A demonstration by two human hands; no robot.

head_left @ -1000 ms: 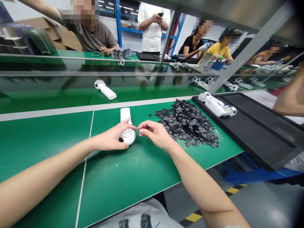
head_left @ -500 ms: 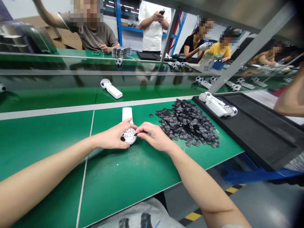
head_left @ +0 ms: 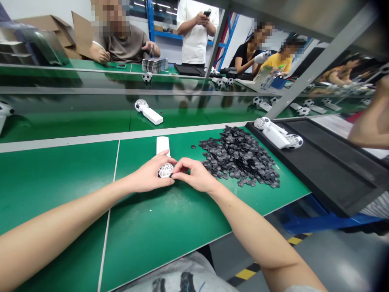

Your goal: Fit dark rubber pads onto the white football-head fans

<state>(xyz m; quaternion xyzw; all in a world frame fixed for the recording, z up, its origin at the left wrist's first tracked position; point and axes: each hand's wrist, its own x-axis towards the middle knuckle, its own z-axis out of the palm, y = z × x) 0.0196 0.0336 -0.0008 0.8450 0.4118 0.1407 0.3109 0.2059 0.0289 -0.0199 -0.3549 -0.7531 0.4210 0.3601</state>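
A white handheld fan [head_left: 163,144] with a football-patterned round head [head_left: 165,170] lies on the green table, its handle pointing away from me. My left hand [head_left: 152,172] is wrapped round the left side of that head, thumb in front and fingers behind. At the head's right side, my right hand [head_left: 190,174] pinches a small black pentagon piece [head_left: 172,175] against it. Fingertips mostly cover this piece, so whether it sits in the head I cannot tell. Just right of my right hand spreads a heap of black pentagon pieces [head_left: 243,158].
Beyond the table's pale edge, a similar fan [head_left: 152,114] lies on the green conveyor belt [head_left: 100,117]. Another fan shows at the far left. A black tray [head_left: 331,162] at right carries white fans [head_left: 277,136]. A slanted metal post [head_left: 310,69] rises behind it. Several people work opposite.
My right thumb and fingers have closed in on the fan head's right side with the black piece. Fans on the belt have shifted right. The person opposite has lowered a raised arm.
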